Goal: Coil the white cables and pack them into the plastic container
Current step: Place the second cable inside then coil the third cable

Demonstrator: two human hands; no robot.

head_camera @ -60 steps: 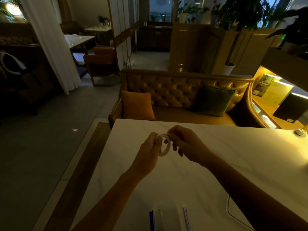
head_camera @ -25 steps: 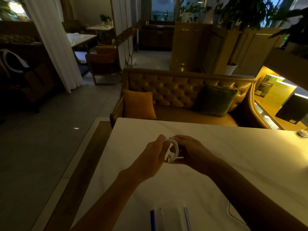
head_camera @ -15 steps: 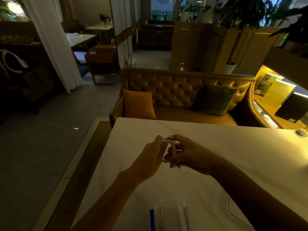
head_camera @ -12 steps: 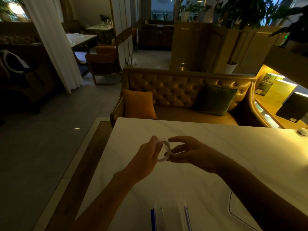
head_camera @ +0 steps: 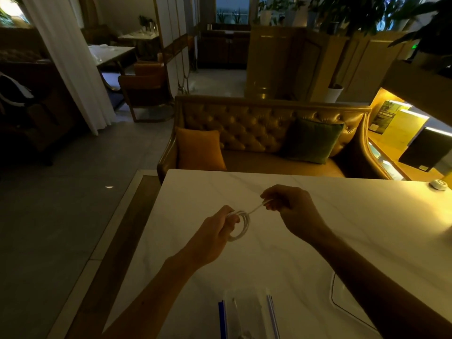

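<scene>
A white cable (head_camera: 241,225) is wound into a small coil above the white table (head_camera: 354,223). My left hand (head_camera: 215,233) pinches the coil at its left side. A short free end of the cable runs up and right from the coil into my right hand (head_camera: 288,209), whose fingers are closed on it. The clear plastic container (head_camera: 247,311) with blue edges lies at the table's near edge, below both hands, partly cut off by the frame.
A dark thin cable (head_camera: 342,304) loops on the table at the lower right, partly under my right forearm. A small round white object (head_camera: 439,184) sits at the far right edge. A tufted sofa (head_camera: 256,123) with two cushions stands behind the table.
My right hand has moved up and right away from the coil, drawing the cable's free end out taut. My left hand still holds the coil, now slightly lower.
</scene>
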